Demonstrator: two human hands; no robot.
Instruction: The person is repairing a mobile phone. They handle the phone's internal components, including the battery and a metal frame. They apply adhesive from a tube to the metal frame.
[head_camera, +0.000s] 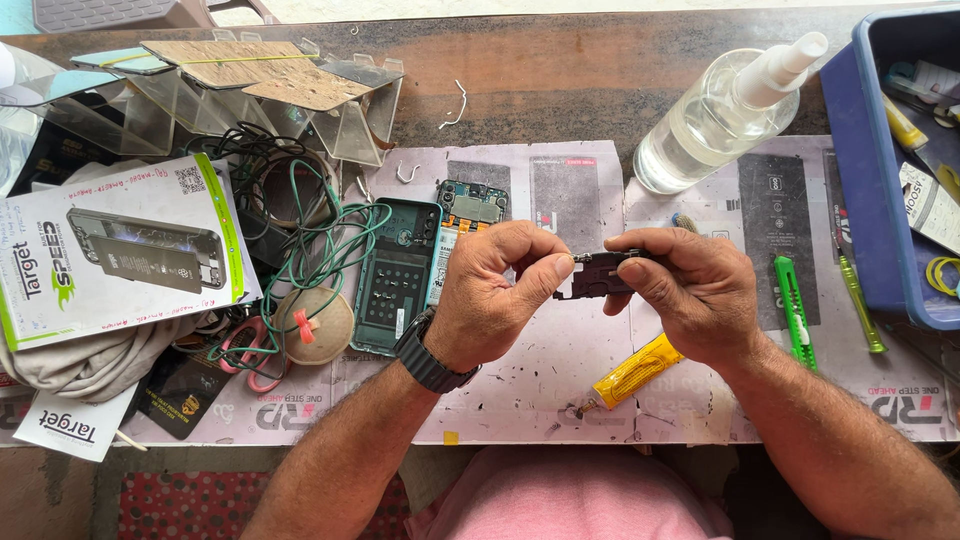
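Note:
My left hand (492, 290) and my right hand (690, 290) meet above the paper-covered table (560, 390). Between their fingertips they pinch a small dark flat phone part (597, 274), held level. The left wrist carries a dark watch (432, 352). Just left of my left hand lies an opened phone (398, 275) with its teal back shell and bare circuit board (472, 205) showing. A yellow glue tube (632, 372) lies below my right hand, nozzle pointing left.
A clear spray bottle (715, 115) lies at the back right. A blue plastic bin (880, 190) holds small items at the right edge. A green cutter (795, 310) and green screwdriver (860, 300) lie nearby. Tangled wires (310, 230), a white-green box (120, 250) and clear stands crowd the left.

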